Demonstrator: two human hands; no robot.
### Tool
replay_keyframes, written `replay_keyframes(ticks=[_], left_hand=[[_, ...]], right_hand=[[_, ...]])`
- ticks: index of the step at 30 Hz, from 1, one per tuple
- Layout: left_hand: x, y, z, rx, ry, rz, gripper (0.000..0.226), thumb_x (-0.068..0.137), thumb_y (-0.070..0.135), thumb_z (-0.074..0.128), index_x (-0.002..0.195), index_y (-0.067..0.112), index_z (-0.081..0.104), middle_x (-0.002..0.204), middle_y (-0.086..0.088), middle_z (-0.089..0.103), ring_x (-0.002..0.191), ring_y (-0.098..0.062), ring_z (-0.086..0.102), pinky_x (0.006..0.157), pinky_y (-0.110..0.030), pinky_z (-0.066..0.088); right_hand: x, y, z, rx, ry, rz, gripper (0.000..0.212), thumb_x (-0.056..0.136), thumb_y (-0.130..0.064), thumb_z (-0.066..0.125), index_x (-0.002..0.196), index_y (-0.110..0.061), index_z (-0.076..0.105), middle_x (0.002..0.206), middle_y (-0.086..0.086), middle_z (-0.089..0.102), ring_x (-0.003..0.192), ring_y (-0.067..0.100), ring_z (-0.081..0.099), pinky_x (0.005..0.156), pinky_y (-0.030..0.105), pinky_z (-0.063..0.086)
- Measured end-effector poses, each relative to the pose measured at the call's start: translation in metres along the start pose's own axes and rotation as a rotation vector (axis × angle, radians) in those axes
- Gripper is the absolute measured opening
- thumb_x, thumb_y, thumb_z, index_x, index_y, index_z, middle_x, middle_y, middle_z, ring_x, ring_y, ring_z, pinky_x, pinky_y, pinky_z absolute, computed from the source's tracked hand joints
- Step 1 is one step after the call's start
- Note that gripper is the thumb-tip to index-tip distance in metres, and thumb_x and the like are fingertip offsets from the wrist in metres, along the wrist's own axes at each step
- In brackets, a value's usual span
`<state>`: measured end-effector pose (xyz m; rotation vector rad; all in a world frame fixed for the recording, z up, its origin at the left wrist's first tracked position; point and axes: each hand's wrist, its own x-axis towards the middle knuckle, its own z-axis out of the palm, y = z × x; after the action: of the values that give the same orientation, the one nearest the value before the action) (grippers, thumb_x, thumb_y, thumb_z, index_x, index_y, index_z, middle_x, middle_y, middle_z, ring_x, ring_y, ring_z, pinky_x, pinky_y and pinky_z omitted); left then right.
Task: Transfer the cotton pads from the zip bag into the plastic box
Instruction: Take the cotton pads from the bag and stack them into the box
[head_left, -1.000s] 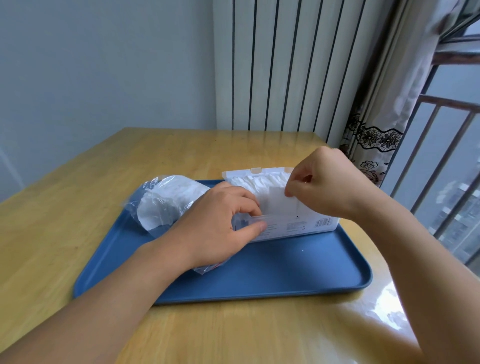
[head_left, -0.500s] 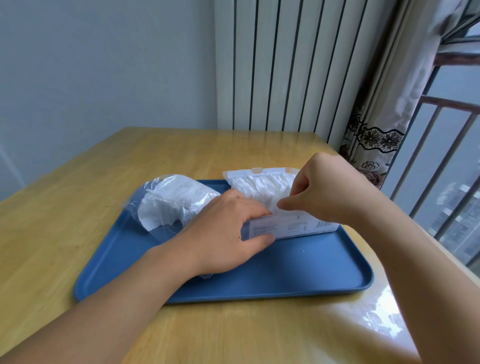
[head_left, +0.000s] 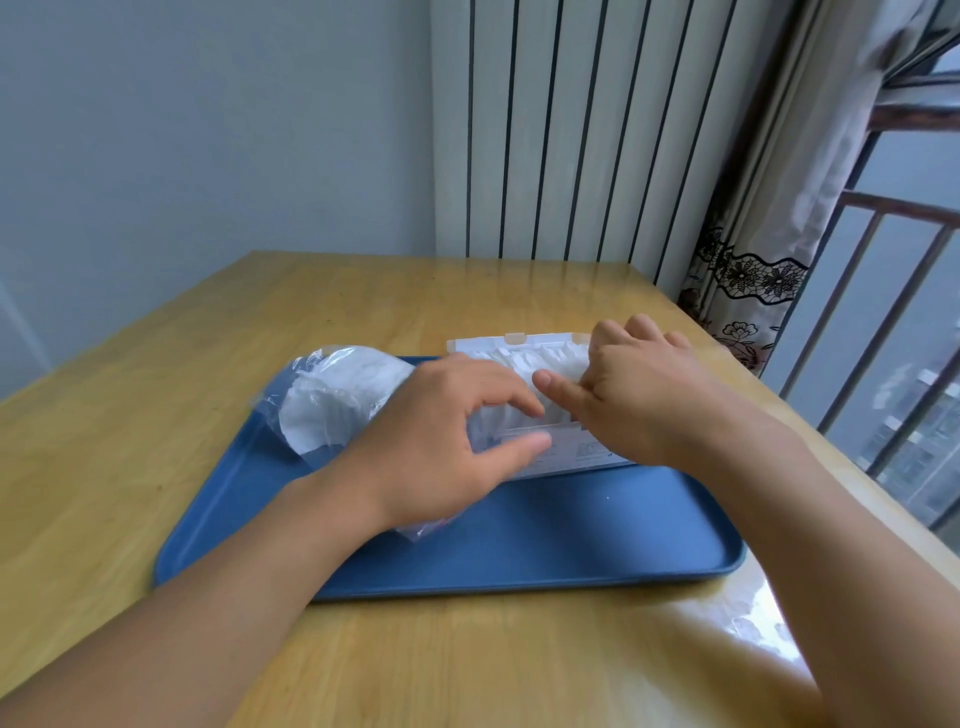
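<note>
A clear plastic box (head_left: 582, 458) with a label on its front wall stands open at the back of the blue tray (head_left: 571, 545). White cotton pads (head_left: 524, 359) stand packed in it. My left hand (head_left: 441, 447) grips the box's left end, thumb on the front wall and index finger over the pads. My right hand (head_left: 639, 400) lies over the right part of the box. Its thumb sticks out straight and its fingers bend down among the pads, tips hidden. The clear zip bag (head_left: 337, 410) with more pads lies left of the box, partly under my left hand.
The tray sits on a wooden table (head_left: 467, 665). A white radiator (head_left: 561, 130) stands behind the table. A patterned curtain (head_left: 748, 280) and a barred window (head_left: 893, 322) are close on the right, beside the table's right edge.
My right hand stopped pinching a pad above the box and went down onto the pads, thumb now spread out. My left hand's fingers lifted and arched over the box's left end.
</note>
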<state>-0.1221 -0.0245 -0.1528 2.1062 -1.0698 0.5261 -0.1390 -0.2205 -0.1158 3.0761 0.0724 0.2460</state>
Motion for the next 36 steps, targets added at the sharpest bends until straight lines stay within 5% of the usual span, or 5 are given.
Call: replay_keyframes(ticks=[5, 13, 20, 32, 36], left_hand=[[0.015, -0.027, -0.064, 0.178, 0.554, -0.221, 0.021, 0.089, 0.04, 0.067, 0.083, 0.021, 0.073, 0.079, 0.009, 0.069, 0.074, -0.01, 0.064, 0.071, -0.023, 0.046], [-0.007, -0.08, -0.094, 0.103, -0.035, -1.042, 0.073, 0.093, 0.069, 0.045, 0.089, 0.001, 0.073, 0.066, -0.011, 0.067, 0.06, -0.027, 0.061, 0.064, -0.031, 0.051], [-0.011, -0.07, -0.116, -0.279, -0.257, -0.915, 0.049, 0.071, 0.046, 0.08, 0.108, 0.015, 0.075, 0.097, -0.002, 0.08, 0.086, -0.013, 0.076, 0.076, -0.024, 0.059], [-0.012, -0.068, -0.116, -0.593, -0.206, -0.812, 0.022, 0.077, 0.024, 0.072, 0.093, 0.008, 0.072, 0.088, -0.008, 0.078, 0.077, -0.014, 0.074, 0.069, -0.02, 0.059], [-0.012, -0.061, -0.113, -0.687, -0.25, -0.729, 0.008, 0.08, 0.015, 0.07, 0.083, 0.008, 0.07, 0.08, -0.005, 0.073, 0.073, -0.012, 0.07, 0.071, -0.021, 0.057]], right_hand=[[-0.01, -0.019, -0.009, 0.414, 0.426, -0.284, 0.04, 0.095, -0.05, 0.05, 0.077, -0.027, 0.078, 0.086, -0.006, 0.057, 0.084, 0.017, 0.05, 0.072, 0.031, 0.039], [-0.037, -0.076, -0.003, 0.13, 0.081, -0.435, 0.019, 0.088, -0.048, 0.066, 0.095, -0.03, 0.064, 0.086, -0.008, 0.062, 0.089, 0.022, 0.06, 0.071, 0.031, 0.045], [-0.04, -0.089, 0.008, 0.446, 0.354, -0.305, 0.068, 0.1, -0.05, 0.05, 0.048, -0.011, 0.028, 0.045, 0.005, 0.02, 0.046, 0.021, 0.018, 0.049, 0.037, 0.035], [-0.036, -0.092, 0.02, 1.109, 0.065, -0.227, 0.044, 0.101, 0.003, 0.043, 0.117, -0.034, 0.062, 0.078, -0.032, 0.067, 0.04, 0.008, 0.045, 0.041, 0.015, 0.037], [-0.034, -0.097, 0.022, 1.342, 0.118, -0.146, 0.016, 0.093, 0.0, 0.067, 0.097, -0.014, 0.061, 0.068, 0.008, 0.063, 0.04, 0.017, 0.038, 0.038, 0.023, 0.032]])
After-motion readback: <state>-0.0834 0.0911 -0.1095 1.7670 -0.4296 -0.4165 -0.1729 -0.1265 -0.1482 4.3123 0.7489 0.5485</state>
